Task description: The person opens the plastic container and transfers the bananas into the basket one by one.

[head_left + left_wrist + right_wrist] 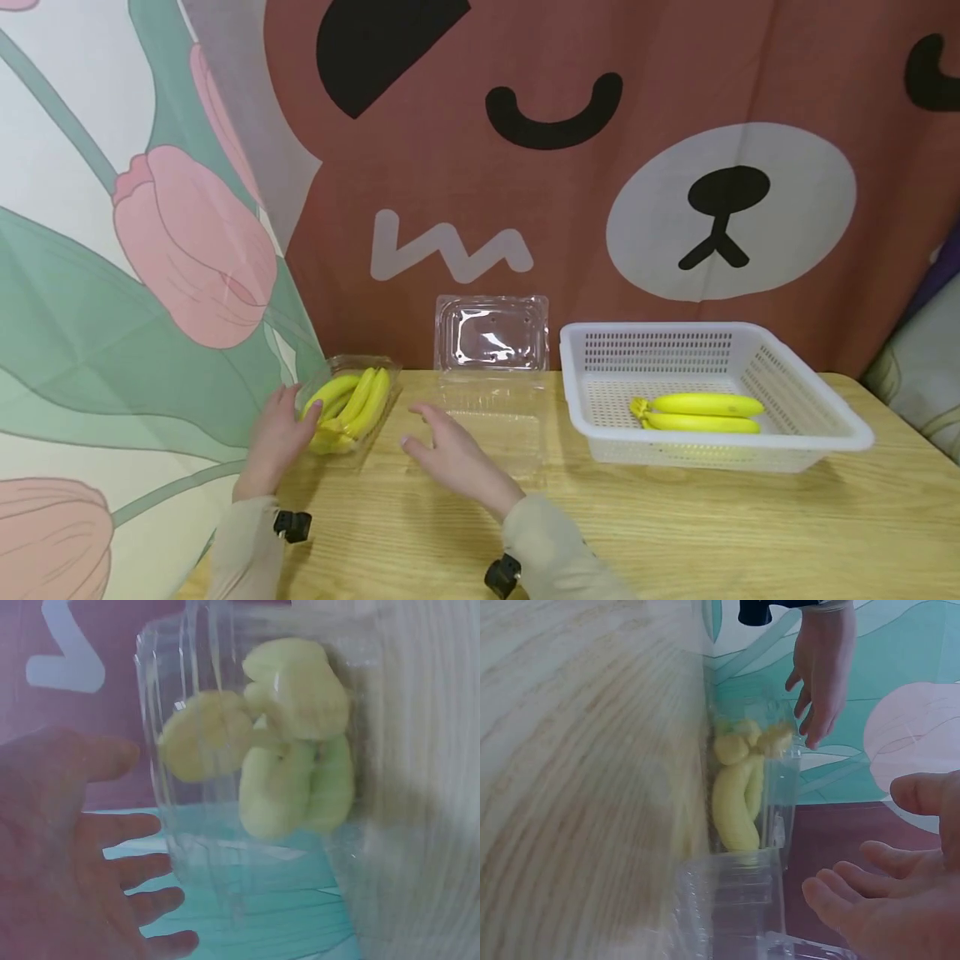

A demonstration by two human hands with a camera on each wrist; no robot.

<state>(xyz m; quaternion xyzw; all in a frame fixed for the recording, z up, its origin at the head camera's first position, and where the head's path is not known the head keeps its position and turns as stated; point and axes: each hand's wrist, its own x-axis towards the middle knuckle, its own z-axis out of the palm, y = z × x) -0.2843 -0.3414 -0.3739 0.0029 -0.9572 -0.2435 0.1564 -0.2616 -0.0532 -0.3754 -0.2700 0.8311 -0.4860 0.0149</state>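
At the left of the table stands a transparent plastic box [347, 362] with several yellow bananas [367, 404] in it. My left hand [279, 437] is at its left side, and in the left wrist view its fingers [135, 868] are spread and fairly straight beside the box wall. To the right of that box my right hand [461, 458] hovers over the table with nothing in it, its fingers loosely extended. Behind and partly under it in the head view lies a second transparent box [517, 442] with its lid [492, 333] raised.
A white perforated basket [712, 450] sits on the right part of the wooden table [720, 533], holding a small bunch of bananas [708, 407]. A bear-print cloth [450, 183] hangs behind the table, and a tulip-print cloth [90, 350] hangs along the left.
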